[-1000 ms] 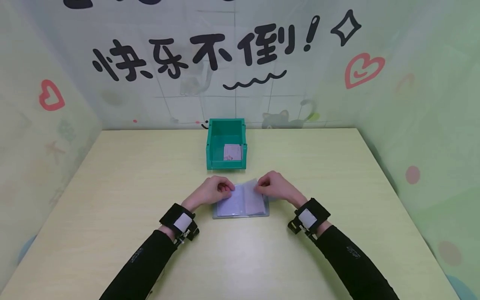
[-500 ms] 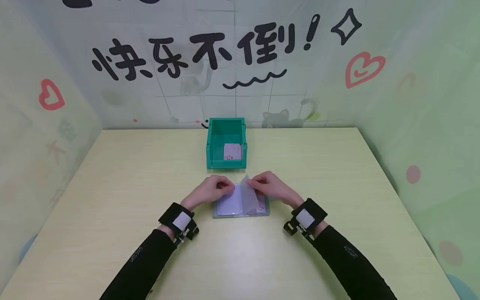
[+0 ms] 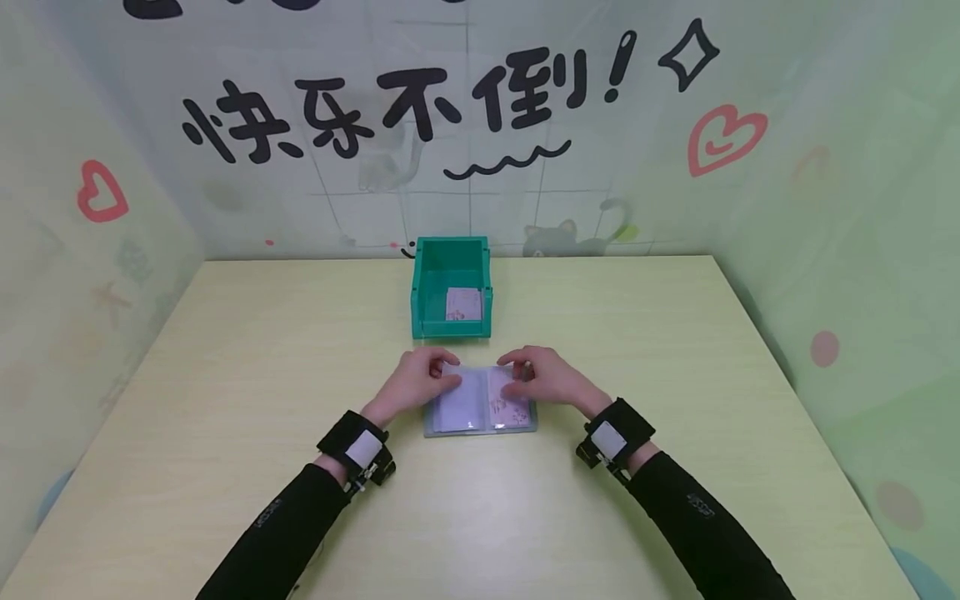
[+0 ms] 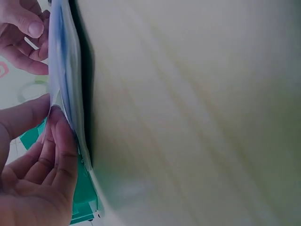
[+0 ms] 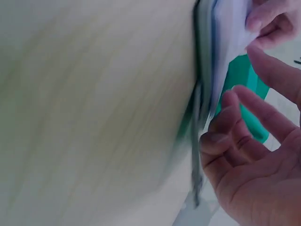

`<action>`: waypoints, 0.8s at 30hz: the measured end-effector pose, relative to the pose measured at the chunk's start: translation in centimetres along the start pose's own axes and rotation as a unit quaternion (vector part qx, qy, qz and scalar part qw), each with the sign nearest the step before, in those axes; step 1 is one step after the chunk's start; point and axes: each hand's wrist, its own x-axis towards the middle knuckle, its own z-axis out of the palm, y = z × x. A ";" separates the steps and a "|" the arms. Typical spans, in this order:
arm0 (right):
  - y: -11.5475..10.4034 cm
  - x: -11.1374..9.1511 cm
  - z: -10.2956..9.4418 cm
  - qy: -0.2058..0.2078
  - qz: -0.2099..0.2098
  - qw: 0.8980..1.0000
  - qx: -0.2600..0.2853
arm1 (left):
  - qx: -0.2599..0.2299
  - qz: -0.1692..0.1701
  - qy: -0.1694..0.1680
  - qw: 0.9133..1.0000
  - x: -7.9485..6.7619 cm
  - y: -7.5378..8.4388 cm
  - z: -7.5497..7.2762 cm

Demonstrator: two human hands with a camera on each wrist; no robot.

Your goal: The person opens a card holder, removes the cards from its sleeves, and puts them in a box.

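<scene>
A small card album (image 3: 480,434) with clear plastic sleeves lies open on the table. Its left page (image 3: 461,404) looks plain lilac, while the right page (image 3: 510,410) shows a pink printed card. My left hand (image 3: 417,381) pinches the upper left of the pages between thumb and fingers; in the left wrist view the thumb lies on one side of a sleeve and the fingers (image 4: 63,150) on the other. Over the upper right page is my right hand (image 3: 551,377), thumb and fingers apart. The right wrist view shows nothing between those fingers (image 5: 263,113).
Behind the album stands a green bin (image 3: 452,330) with pink cards (image 3: 464,304) inside. The pale wooden table (image 3: 300,333) meets printed cloth walls (image 3: 360,200) at the back and both sides.
The right hand has carried a page from right to left and let go, then moved back right with fingers spread. The left hand now pinches the left pages, and the printed card shows.
</scene>
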 end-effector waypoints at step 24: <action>1.6 0.0 -0.2 -0.007 0.038 0.999 -0.021 | 0.089 0.025 -0.004 0.996 0.3 3.1 1.6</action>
